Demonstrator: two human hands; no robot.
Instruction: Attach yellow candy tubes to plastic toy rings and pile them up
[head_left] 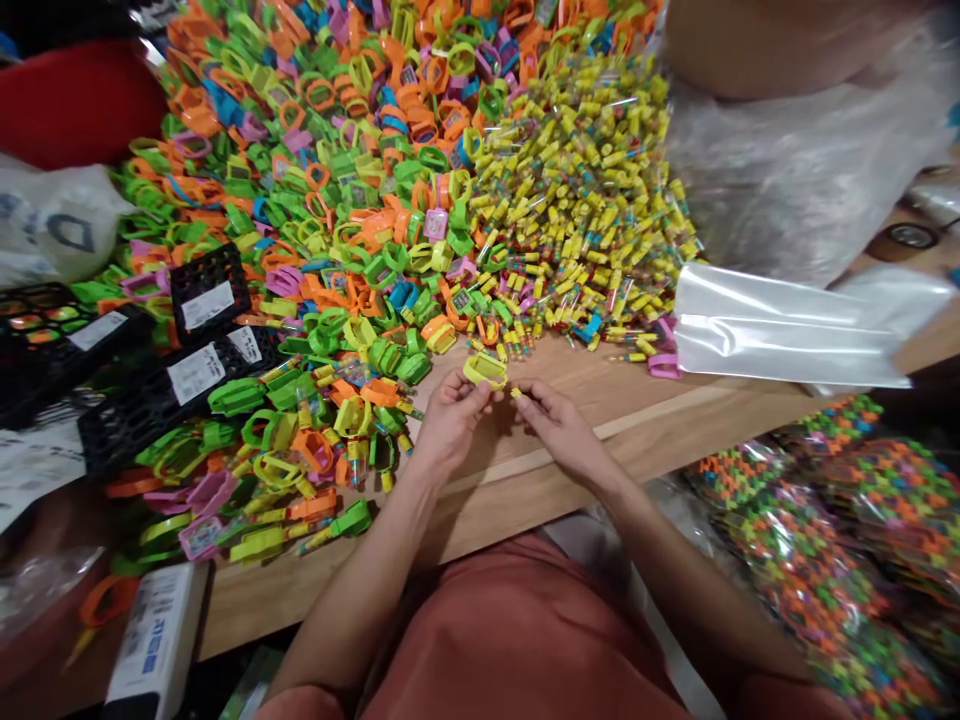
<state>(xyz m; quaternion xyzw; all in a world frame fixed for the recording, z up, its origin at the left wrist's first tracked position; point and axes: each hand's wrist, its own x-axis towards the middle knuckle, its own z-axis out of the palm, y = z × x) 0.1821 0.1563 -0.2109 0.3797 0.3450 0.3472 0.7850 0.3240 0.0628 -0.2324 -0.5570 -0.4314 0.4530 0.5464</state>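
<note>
Head view: wooden table (660,425) heaped with bright plastic toy pieces (322,200)

top: rust-orange shirt (517,640) | sleeves (289,705): short, same colour | forearms (360,590), hands (450,425): bare

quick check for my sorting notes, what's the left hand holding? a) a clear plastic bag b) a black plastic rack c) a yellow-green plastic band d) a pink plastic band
C: the left hand holds the yellow-green plastic band in its fingers.
</note>
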